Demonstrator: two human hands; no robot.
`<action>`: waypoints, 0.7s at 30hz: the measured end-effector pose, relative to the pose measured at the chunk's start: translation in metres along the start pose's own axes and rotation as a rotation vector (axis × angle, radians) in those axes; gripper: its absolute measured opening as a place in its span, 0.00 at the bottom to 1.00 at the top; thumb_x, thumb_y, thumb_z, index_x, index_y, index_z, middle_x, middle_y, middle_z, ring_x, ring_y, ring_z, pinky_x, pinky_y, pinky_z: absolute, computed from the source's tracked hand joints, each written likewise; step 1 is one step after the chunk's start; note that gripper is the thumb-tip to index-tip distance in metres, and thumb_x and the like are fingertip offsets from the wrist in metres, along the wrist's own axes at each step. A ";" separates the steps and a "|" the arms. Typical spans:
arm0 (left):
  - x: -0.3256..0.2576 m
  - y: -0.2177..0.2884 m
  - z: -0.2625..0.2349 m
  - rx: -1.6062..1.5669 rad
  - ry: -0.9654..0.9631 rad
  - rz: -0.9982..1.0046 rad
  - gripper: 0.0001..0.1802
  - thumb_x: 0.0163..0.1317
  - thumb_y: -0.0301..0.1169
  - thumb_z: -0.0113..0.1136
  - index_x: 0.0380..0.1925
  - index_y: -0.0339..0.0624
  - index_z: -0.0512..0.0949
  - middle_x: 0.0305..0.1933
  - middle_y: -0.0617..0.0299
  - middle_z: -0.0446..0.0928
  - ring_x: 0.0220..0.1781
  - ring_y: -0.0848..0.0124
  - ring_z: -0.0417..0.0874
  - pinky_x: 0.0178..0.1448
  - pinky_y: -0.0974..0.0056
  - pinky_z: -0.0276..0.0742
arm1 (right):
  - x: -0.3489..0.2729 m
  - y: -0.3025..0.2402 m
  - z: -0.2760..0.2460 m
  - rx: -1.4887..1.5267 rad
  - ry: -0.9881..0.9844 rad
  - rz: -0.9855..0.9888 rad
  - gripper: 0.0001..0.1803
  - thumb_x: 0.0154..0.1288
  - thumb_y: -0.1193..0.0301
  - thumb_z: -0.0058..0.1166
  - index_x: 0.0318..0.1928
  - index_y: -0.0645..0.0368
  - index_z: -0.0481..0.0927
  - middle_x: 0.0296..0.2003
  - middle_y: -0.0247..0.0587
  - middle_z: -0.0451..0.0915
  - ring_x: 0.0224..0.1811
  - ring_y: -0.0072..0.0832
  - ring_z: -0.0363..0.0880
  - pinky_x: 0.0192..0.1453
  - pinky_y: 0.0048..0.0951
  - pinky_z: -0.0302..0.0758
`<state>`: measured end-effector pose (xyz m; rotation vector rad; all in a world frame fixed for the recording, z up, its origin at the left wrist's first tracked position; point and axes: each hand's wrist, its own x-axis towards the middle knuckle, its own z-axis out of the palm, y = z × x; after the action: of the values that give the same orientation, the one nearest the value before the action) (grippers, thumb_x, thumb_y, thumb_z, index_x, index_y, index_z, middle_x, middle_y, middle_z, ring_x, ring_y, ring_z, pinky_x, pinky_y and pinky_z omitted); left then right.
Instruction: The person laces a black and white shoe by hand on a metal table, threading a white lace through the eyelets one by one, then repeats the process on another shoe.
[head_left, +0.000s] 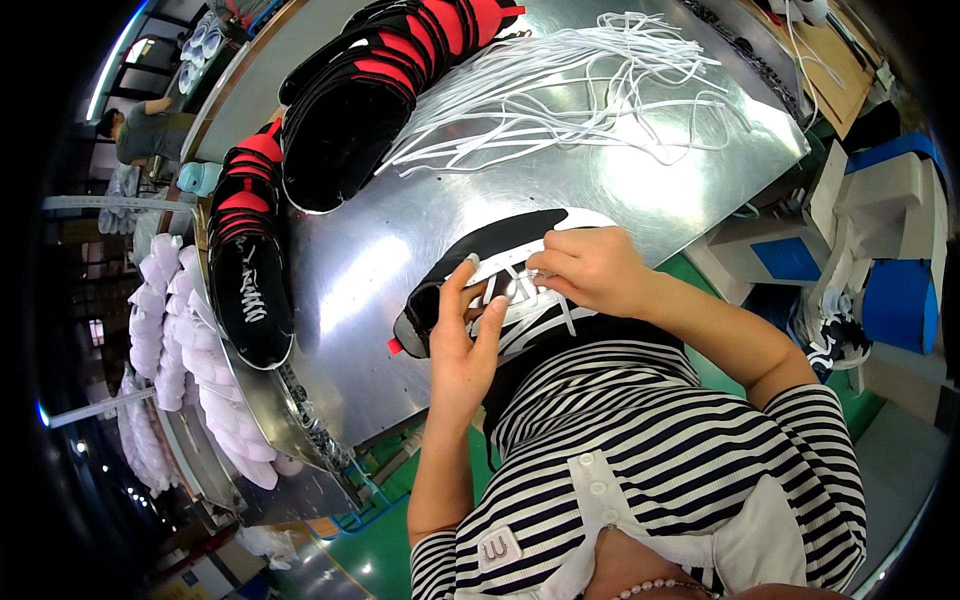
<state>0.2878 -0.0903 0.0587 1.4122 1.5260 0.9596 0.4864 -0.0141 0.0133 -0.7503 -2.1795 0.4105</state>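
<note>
Left grip (462,355), right grip (600,272) on shoe (497,242); loose laces (500,105), uppers (385,85) beyond.

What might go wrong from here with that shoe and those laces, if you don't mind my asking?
The lace under the right hand crosses the shoe in several strands, so one could twist or pull uneven. Strands overlap in the pile of white laces, so drawing one out might tangle others. The row of black-and-red shoes lies along the table's left edge, so a bump might knock one off.
</note>
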 end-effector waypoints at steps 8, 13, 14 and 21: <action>0.010 -0.008 0.000 -0.004 0.138 -0.042 0.27 0.68 0.30 0.57 0.65 0.35 0.66 0.54 0.47 0.76 0.54 0.64 0.79 0.58 0.62 0.74 | 0.001 0.001 -0.004 0.149 0.058 0.083 0.10 0.51 0.77 0.62 0.36 0.54 0.79 0.25 0.33 0.73 0.23 0.31 0.75 0.24 0.30 0.69; -0.018 0.021 0.001 0.959 0.233 0.430 0.22 0.57 0.29 0.67 0.53 0.39 0.77 0.51 0.56 0.78 0.53 0.57 0.76 0.57 0.56 0.68 | -0.035 -0.018 -0.028 0.498 -0.062 0.755 0.10 0.64 0.68 0.62 0.40 0.61 0.83 0.28 0.41 0.83 0.28 0.23 0.81 0.31 0.26 0.73; -0.024 0.024 0.008 0.908 0.239 0.379 0.21 0.53 0.31 0.69 0.49 0.41 0.79 0.50 0.58 0.78 0.53 0.56 0.74 0.59 0.53 0.65 | -0.043 -0.019 -0.021 0.559 -0.057 0.802 0.12 0.64 0.66 0.62 0.42 0.61 0.83 0.30 0.42 0.84 0.29 0.23 0.81 0.34 0.26 0.74; 0.013 0.008 0.018 0.854 0.216 0.366 0.17 0.49 0.31 0.72 0.40 0.44 0.81 0.38 0.62 0.76 0.46 0.62 0.74 0.52 0.56 0.64 | -0.023 -0.033 0.004 0.459 -0.199 0.902 0.18 0.56 0.55 0.65 0.39 0.55 0.85 0.28 0.41 0.84 0.30 0.33 0.84 0.37 0.29 0.77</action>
<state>0.3072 -0.0770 0.0590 2.3039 2.0030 0.6913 0.4831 -0.0544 0.0142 -1.4290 -1.6865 1.4268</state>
